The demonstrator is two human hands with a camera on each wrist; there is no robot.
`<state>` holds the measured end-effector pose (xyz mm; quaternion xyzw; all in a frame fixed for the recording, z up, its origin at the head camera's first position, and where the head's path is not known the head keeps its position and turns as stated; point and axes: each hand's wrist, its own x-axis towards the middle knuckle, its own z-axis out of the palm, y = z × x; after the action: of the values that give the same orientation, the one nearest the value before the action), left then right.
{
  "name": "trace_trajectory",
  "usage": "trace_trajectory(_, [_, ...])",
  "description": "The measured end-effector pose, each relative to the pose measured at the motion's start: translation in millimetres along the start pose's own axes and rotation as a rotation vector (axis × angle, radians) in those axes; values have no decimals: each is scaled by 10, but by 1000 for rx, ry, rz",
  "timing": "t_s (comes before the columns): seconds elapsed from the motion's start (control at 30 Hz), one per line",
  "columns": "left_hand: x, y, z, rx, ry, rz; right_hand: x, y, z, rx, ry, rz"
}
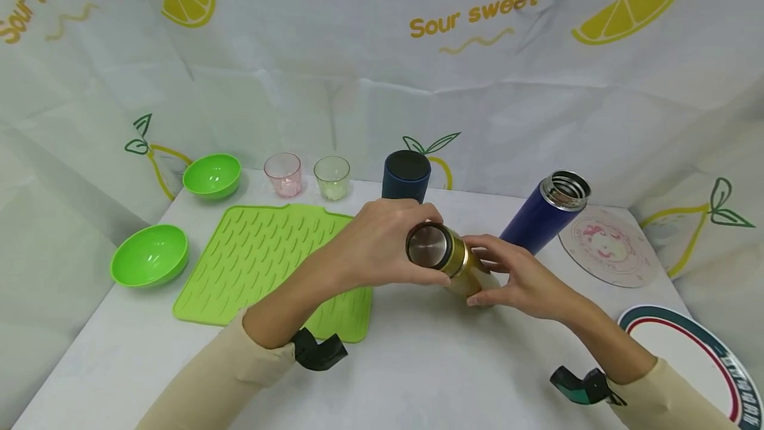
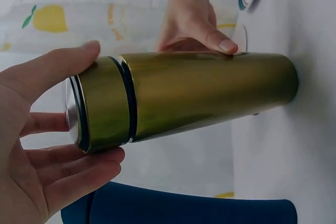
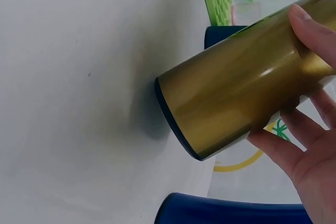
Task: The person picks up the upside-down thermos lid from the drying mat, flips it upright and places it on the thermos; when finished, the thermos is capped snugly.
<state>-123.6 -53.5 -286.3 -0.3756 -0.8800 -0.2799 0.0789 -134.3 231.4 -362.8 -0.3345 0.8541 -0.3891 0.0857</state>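
In mid-frame, the left hand [image 1: 390, 244] and right hand [image 1: 514, 276] curl their fingers round a gold flask [image 2: 181, 98], at lid [image 2: 107, 103] and body respectively. A green mat [image 1: 256, 264] lies left.

Head view: the left hand [image 1: 390, 244] hides the lower part of the dark blue bottle [image 1: 406, 176], the right hand [image 1: 522, 277] the base of the open blue flask [image 1: 540, 217]; lettering [image 1: 743, 389] on the white plate [image 1: 680, 354] is illegible. Right wrist view: frame edge truncates the gold flask [image 3: 236, 93].

"Sour sweet" lettering [image 1: 474, 14] appears twice on the white backdrop [image 1: 334, 38].
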Motion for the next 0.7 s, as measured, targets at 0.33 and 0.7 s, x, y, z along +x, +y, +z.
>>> trace_trajectory(0.33, [-9, -28, -73, -97, -113, 134, 10, 10, 0, 0, -4, 17])
trace_trajectory(0.7, [-47, -1, -52, -41, -108, 59, 12, 9, 7, -25, 4, 18])
